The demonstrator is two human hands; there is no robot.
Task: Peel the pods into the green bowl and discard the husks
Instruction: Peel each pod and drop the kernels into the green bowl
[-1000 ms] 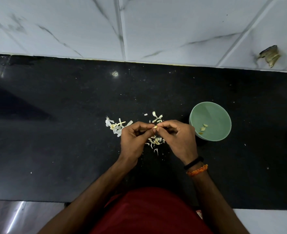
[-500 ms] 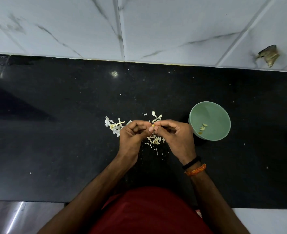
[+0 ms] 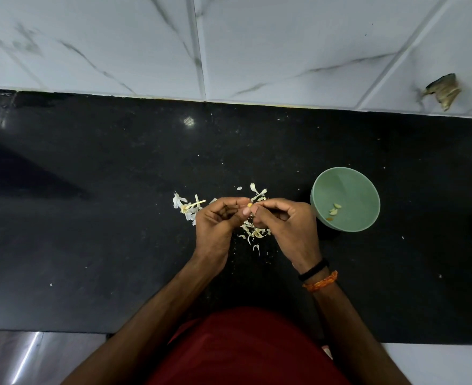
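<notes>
Hands barely shifted, left hand (image 3: pixel 218 220) and right hand (image 3: pixel 285 220) both pinching pod (image 3: pixel 249 204), black countertop (image 3: pixel 90 218), white marble-tiled wall (image 3: pixel 257 45)

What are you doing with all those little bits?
A person is peeling a small pod, pinched between the fingertips of the left hand and the right hand above the black counter. Pale husks lie scattered on the counter under and beside the hands. To the right stands the green bowl, with only a few peeled pieces in it so far.
</notes>
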